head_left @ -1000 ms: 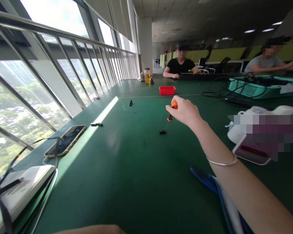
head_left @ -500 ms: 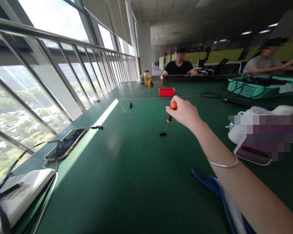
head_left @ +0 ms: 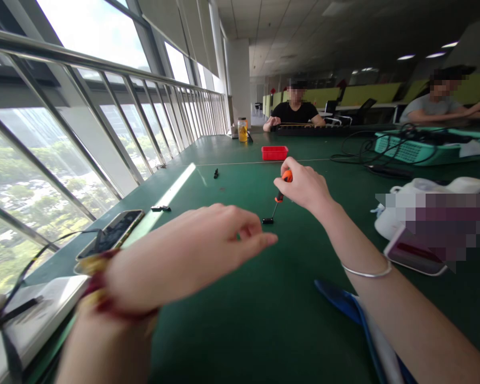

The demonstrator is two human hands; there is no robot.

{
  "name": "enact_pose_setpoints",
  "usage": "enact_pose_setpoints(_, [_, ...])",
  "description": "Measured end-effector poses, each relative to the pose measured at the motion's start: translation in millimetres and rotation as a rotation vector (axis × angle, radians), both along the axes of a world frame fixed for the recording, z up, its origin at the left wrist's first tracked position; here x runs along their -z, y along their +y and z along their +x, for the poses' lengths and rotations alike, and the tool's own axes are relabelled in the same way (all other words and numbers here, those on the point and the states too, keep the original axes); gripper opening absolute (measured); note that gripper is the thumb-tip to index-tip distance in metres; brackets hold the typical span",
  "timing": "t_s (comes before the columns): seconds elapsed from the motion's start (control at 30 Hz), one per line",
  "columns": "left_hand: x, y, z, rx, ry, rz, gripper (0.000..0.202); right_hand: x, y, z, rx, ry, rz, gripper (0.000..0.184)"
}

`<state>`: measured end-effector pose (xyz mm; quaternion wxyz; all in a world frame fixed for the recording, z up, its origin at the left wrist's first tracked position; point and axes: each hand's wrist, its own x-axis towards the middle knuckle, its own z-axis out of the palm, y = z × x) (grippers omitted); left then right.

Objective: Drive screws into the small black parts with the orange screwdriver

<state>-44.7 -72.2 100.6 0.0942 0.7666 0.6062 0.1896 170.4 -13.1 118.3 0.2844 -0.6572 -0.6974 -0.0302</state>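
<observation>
My right hand (head_left: 304, 185) is closed around an orange-handled screwdriver (head_left: 282, 188), held upright with its tip on a small black part (head_left: 268, 220) on the green table (head_left: 224, 298). My left hand (head_left: 192, 253) hovers in the air near the middle, palm down. Its index finger stretches out toward the black part and the other fingers curl loosely. It holds nothing I can see and stays short of the part.
A phone (head_left: 110, 234) and a white device with cables (head_left: 32, 309) lie at the left edge. Small black pieces (head_left: 160, 208) (head_left: 215, 173), a red tray (head_left: 274, 153) and a jar (head_left: 242, 129) sit farther off. White items (head_left: 424, 205) lie right. Two people sit at the far end.
My left hand has risen into view from the bottom and reached toward the black part. My right hand has kept the screwdriver on the part.
</observation>
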Motion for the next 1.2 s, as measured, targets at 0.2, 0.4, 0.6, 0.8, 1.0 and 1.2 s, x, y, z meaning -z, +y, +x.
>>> enact_pose_setpoints(0.2, [40.6,76,51,0.077,-0.009,-0.086,0.046,-0.6,0,3,-0.023,-0.060,-0.017,0.034])
enact_pose_setpoints(0.4, [97.5,97,54,0.119,-0.099,-0.007,0.037,-2.4,0,5,-0.038,-0.026,-0.045,0.022])
enact_pose_setpoints(0.6, [101.0,95,54,0.121,-0.123,0.039,0.022,-1.9,1,5,-0.025,-0.043,-0.065,0.031])
enact_pose_setpoints(0.8, [104.3,98,55,0.120,-0.121,0.047,0.024,-1.4,-1,2,-0.009,-0.020,-0.041,0.024])
enact_pose_setpoints(1.0, [105.7,100,55,0.108,-0.114,0.035,0.025,-3.9,-1,-1,-0.012,-0.050,-0.043,0.028])
enact_pose_setpoints(1.2, [104.6,99,56,0.105,-0.117,0.031,0.027,-6.5,5,-4,-0.011,-0.046,-0.093,0.031])
